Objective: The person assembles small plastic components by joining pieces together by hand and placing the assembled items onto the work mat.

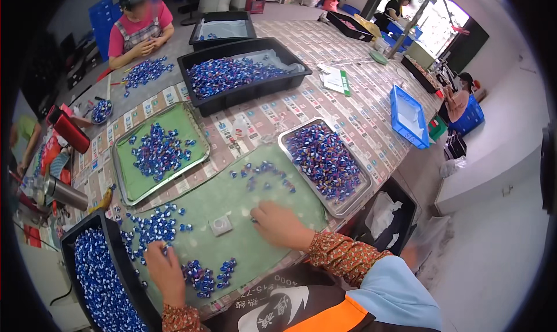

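My left hand (165, 274) pinches a small blue piece at its fingertips, at the near edge of a loose spread of blue-and-white pieces (155, 226). My right hand (279, 225) is closed too, thumb and fingers together on a small dark-blue piece. Between the hands, a small white square block (221, 226) with a round mark on top rests on the green cloth (264, 207). Right of my left hand lies a heap of blue-and-purple pieces (200, 278). More pieces (264, 175) are scattered beyond my right hand. The pieces are too small to name their kind.
A metal tray (360, 196) full of pieces stands at the right, and a green-lined tray (125, 184) at the left. Black bins (110, 239) (209, 104) hold more pieces. A steel flask (67, 194) stands far left. A co-worker (139, 27) sits across the table.
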{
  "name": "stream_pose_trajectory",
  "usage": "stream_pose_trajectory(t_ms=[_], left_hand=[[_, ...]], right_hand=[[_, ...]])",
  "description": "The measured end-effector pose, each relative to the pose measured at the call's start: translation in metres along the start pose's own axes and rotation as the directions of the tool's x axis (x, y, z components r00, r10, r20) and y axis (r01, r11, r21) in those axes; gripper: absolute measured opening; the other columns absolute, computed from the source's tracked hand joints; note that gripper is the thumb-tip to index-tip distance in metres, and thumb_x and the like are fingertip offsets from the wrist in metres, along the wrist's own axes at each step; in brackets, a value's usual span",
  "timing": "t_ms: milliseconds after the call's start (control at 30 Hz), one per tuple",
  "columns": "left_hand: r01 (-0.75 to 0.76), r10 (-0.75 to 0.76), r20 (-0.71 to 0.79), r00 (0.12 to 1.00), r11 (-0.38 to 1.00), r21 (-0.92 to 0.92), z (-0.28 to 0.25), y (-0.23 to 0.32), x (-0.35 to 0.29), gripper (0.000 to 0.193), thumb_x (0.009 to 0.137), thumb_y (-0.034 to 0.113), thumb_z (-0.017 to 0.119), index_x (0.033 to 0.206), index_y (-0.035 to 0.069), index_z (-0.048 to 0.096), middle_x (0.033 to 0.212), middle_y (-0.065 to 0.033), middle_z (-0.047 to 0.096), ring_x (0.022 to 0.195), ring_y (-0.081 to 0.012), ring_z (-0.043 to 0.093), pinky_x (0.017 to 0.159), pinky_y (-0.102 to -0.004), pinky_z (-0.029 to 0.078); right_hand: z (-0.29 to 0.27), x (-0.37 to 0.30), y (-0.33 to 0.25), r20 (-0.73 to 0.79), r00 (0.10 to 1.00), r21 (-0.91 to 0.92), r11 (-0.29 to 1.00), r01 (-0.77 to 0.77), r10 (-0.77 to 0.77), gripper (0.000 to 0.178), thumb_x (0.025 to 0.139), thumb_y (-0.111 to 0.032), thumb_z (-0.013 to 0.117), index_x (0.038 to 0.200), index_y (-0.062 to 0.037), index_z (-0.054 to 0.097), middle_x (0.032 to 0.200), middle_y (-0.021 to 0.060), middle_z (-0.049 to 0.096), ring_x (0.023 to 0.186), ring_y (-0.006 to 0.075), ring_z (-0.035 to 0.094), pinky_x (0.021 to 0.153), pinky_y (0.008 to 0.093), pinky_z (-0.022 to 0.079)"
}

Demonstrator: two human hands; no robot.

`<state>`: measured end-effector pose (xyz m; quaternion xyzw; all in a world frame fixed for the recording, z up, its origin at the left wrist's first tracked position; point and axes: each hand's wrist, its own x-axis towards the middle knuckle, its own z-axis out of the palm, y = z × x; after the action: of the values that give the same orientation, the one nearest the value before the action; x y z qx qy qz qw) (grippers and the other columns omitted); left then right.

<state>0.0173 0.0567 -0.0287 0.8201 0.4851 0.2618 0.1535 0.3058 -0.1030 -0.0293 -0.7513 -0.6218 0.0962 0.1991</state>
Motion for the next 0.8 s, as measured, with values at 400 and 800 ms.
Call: stream_pose_trajectory(t_ms=[400,800], left_hand=[[0.363,-0.290,0.256,0.922,0.418,-0.833,-0.034,0.014,-0.023,0.019,0.105,0.008,0.055,0.123,0.006,0.052,0.105,-0.0026,0.056,0.086,-0.0107,0.056,0.073,-0.0241,0.051],[0.413,-0.375,0.316,0.872,0.214,-0.885,-0.056,0.013,-0.049,0.020,0.107,0.014,0.057,0.126,0.008,0.055,0.104,-0.0026,0.060,0.086,-0.0108,0.060,0.073,-0.0251,0.056]], right_hand=[[0.008,0.002,0.001,-0.051,0.998,0.011,0.999,0.036,-0.035,0.019,0.090,-0.010,0.064,0.106,-0.0043,0.056,0.100,0.0147,0.055,0.097,0.0347,0.059,0.077,0.0457,0.053],[-0.008,0.012,-0.002,-0.018,0.999,0.206,0.978,-0.029,0.034,0.017,0.098,-0.016,0.058,0.111,-0.0044,0.056,0.097,0.0183,0.059,0.093,0.0405,0.061,0.076,0.0505,0.049]])
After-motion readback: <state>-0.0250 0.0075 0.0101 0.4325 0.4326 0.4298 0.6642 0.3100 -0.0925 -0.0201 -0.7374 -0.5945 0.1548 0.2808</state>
